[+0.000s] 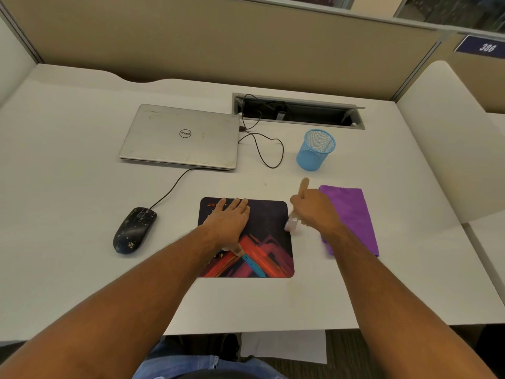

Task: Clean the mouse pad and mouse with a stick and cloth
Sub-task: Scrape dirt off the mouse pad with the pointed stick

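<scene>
White desk (pixel 82 187) fills the centre of the frame. Tan fabric partition (pixel 218 45) spans the top, grey-framed. Open cable tray (pixel 297 110) recessed upper right of centre. Blue number plate (pixel 483 46) far upper right. Dark carpet (pixel 355 351) along bottom edge. Even overhead lighting.

I am seeing the white worktop (pixel 82 187) carrying everything. The multicoloured rectangular mouse pad (pixel 269 242) is lying at the near centre, with the left hand (pixel 228 218) lying flat on it. The black speckled corded mouse (pixel 134 231) is sitting to its left, apart from it. The right hand (pixel 314 212) is holding the pale wooden stick (pixel 299 203) just beside the pad's right edge. The purple folded cloth (pixel 352 217) is lying right of that. Behind are sitting the closed silver laptop (pixel 180 136) and, to its right, the blue mesh pen cup (pixel 315 149).
</scene>
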